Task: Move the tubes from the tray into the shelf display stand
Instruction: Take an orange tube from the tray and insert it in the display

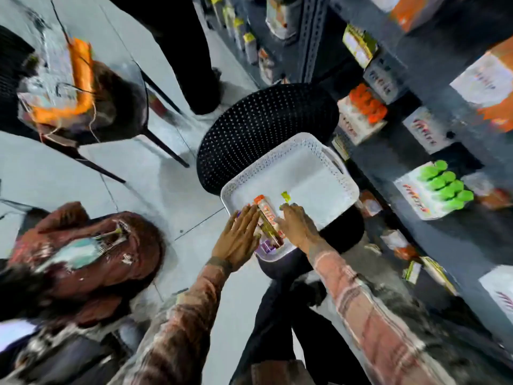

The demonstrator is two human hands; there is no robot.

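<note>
A white perforated tray (313,176) rests on a black chair (263,126). At its near corner lie a few tubes (268,218), the top one white with an orange cap, purple ones beneath. My left hand (238,240) lies flat against their left side, fingers extended. My right hand (298,226) presses on their right side, and a yellow-green cap (285,197) shows just beyond its fingers. On the dark shelf to the right stand display stands, one with green-capped tubes (441,187) and one with orange-capped tubes (366,107).
Another person crouches at the lower left (83,259). Someone's dark legs (188,51) stand behind the chair. A second chair (69,87) at upper left holds orange and clear items. Shelving with boxed goods (430,129) runs along the right.
</note>
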